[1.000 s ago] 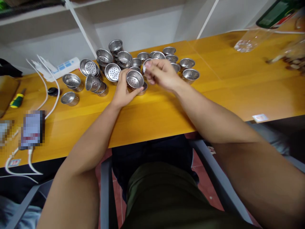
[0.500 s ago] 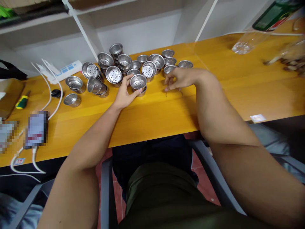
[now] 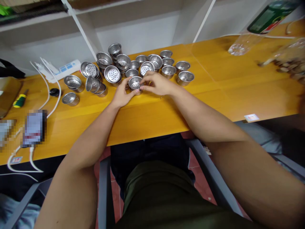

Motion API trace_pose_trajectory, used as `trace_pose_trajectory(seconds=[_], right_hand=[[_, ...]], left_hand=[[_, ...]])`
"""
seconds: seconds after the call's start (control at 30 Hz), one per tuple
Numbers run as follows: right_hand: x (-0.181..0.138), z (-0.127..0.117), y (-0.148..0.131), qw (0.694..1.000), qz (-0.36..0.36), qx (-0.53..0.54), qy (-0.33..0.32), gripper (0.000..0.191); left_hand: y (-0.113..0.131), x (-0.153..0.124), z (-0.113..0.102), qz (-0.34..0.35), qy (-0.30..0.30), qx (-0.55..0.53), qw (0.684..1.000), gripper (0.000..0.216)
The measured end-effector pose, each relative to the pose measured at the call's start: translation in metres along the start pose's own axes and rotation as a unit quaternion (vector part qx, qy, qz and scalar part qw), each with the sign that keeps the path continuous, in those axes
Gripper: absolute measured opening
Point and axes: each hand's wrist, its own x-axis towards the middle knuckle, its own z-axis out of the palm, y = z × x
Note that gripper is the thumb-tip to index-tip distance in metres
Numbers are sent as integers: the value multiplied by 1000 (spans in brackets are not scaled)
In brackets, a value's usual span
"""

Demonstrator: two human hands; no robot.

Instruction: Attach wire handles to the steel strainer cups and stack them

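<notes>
In the head view, my left hand (image 3: 122,94) is closed round a small perforated metal cup (image 3: 135,83), its thumb at the front and fingers at the left side. This cup sits upright on top of another one, which is partly hidden. My right hand (image 3: 154,83) has its thumb and fingers pinched at the cup's right rim. Just behind stand more cups, among them a tilted perforated cup (image 3: 146,67) partly covered by my right hand. A separate cup (image 3: 185,78) stands upright to the right of that hand.
Stacked and tipped cups (image 3: 112,73) crowd the back of the yellow table (image 3: 147,117). At the left are a power strip (image 3: 65,70), a phone (image 3: 34,128) with white cables and a screwdriver (image 3: 21,100). A plastic bottle (image 3: 247,39) stands at the back right.
My right hand has moved left from the cups on the right to the rim of the cup in my left hand. An upright cup now shows where that hand was. My left hand keeps its hold.
</notes>
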Motion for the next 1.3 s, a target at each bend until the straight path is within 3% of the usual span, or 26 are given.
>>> trace_pose_trajectory(seconds=[0.13, 0.33, 0.43, 0.53, 0.7, 0.83, 0.97, 1.07, 1.17, 1.3], right_hand=[[3, 4, 7, 1000, -6, -16, -20, 41], [2, 5, 8, 1000, -11, -1, -5, 51], [-1, -3, 10, 997, 42, -9, 65, 58], [-4, -12, 18, 987, 70, -63, 128, 51], [3, -5, 39, 993, 42, -109, 35, 34], [12, 0, 44, 989, 67, -125, 52, 36], [10, -10, 33, 988, 59, -68, 123, 39], [4, -8, 15, 982, 22, 50, 179, 44], [-2, 7, -9, 971, -34, 192, 139, 46], [-4, 22, -32, 959, -79, 268, 40, 36]], left_hand=[[0, 0, -3, -5, -3, 5, 1000, 123], [-5, -1, -2, -15, -6, 24, 1000, 114], [-6, -5, 0, -15, -8, 24, 1000, 119], [-2, -9, -2, -4, -10, 22, 1000, 130], [13, -14, -11, 32, 11, 89, 995, 120], [24, -15, -17, 56, 27, 107, 992, 113], [30, -14, -22, 104, 42, 126, 986, 105], [29, -10, -23, 144, 60, 127, 980, 106], [27, -10, -23, 166, 65, 117, 977, 118], [25, -14, -27, 160, 38, 121, 979, 118]])
